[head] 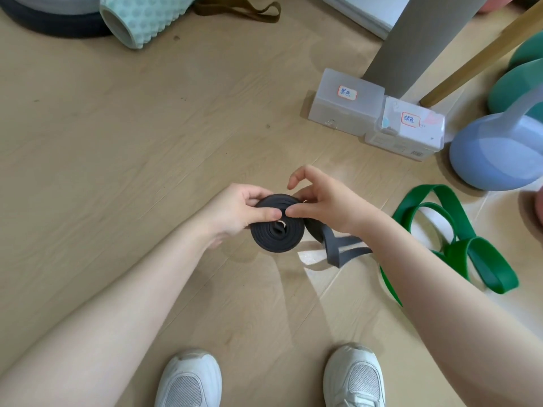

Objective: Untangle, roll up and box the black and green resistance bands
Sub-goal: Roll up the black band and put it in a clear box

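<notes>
Hands, left (235, 210) and right (320, 204), pinching matte black band (277, 230) wound in flat spiral, glossy green band (458, 245) looped nearby

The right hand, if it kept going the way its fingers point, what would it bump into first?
Probably the left hand. The right hand points leftward across the black band roll both hold, and the thumbs nearly touch already. Depth is hard to judge.

A light wood-plank floor (117, 148) is seen, on which a loose green resistance band (458, 239) is laid at the right. Two translucent labelled boxes (346, 104) are set side by side, touching, beyond it, just beside a blue kettlebell (496, 160). A mint foam roller (147, 19) and a brown band (241, 10) are placed at the far edge.
</notes>
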`<state>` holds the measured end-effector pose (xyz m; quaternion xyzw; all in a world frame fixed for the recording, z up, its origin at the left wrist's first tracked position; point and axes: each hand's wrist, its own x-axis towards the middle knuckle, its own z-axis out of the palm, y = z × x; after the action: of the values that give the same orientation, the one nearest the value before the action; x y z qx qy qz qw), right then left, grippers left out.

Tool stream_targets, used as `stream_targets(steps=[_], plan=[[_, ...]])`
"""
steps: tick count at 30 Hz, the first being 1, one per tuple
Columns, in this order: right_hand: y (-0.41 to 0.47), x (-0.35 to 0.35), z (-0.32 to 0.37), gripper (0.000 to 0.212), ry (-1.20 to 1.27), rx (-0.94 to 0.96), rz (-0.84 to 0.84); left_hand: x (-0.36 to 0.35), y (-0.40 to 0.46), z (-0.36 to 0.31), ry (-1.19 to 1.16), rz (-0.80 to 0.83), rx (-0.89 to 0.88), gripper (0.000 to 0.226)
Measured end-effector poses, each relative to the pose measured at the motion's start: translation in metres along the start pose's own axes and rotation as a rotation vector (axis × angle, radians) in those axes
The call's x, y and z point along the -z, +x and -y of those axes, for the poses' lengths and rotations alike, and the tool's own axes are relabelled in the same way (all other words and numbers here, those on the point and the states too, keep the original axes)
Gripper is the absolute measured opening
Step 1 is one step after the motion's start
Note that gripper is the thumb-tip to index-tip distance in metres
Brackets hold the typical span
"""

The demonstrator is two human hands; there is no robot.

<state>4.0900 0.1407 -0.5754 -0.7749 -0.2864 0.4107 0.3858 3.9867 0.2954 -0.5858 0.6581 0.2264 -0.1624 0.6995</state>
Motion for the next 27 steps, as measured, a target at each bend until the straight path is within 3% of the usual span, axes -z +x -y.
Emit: stream_targets(steps=[3,8,15,23,27], plan=[[0.0,0.0,-0.006,0.026,0.047,0.032,-0.043,0.004,-0.002,0.002,-0.1,-0.043,-0.013,0.024],[-0.006,-0.001,-0.02,0.037,0.219,0.031,-0.026,0.008,-0.001,0.009,-0.27,-0.147,-0.001,0.018],[-0.003,-0.026,-0.019,0.012,0.394,0.065,-0.357,0.001,-0.001,0.012,-0.472,-0.218,-0.065,0.018],[-0.009,-0.008,-0.022,0.017,0.333,0.043,-0.16,0.009,-0.004,0.008,-0.289,-0.208,-0.119,0.023],[-0.009,-0.011,-0.023,0.017,0.397,0.038,-0.151,0.011,-0.005,0.012,-0.309,-0.182,-0.091,0.022]])
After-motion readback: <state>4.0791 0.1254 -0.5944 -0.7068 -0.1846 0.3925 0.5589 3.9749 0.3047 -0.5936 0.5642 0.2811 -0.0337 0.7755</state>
